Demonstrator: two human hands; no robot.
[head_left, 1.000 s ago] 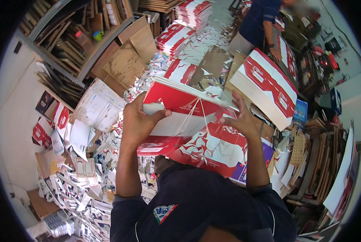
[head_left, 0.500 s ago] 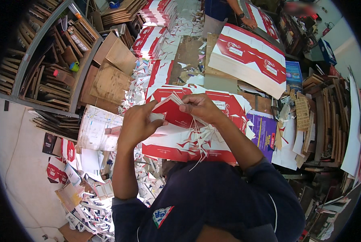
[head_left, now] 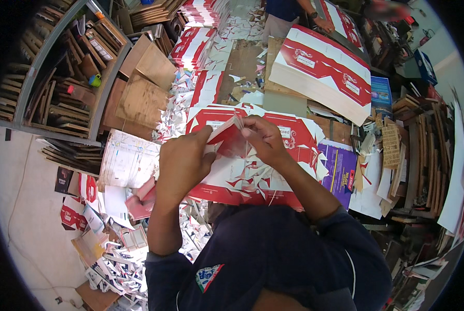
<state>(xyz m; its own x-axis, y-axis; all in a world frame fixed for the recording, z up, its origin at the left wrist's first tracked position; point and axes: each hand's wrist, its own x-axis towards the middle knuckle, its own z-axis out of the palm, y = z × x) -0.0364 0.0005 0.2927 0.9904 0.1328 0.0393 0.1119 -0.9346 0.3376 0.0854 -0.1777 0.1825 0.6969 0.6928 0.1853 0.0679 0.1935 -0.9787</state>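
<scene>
Cardboard bundle (head_left: 231, 141): red-and-white, held between both hands, above the printed sheets (head_left: 302, 136)
Left hand (head_left: 187, 156): gripping the bundle's left side
Right hand (head_left: 265, 141): pinching its right edge, fingertips blurred
Paper trimmings (head_left: 263, 179): scattered over the sheets

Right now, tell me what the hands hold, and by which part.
The left hand grips a bundle of red-and-white printed sheets by its left part. The right hand is at the upper corner; blur hides whether it pinches.
</scene>
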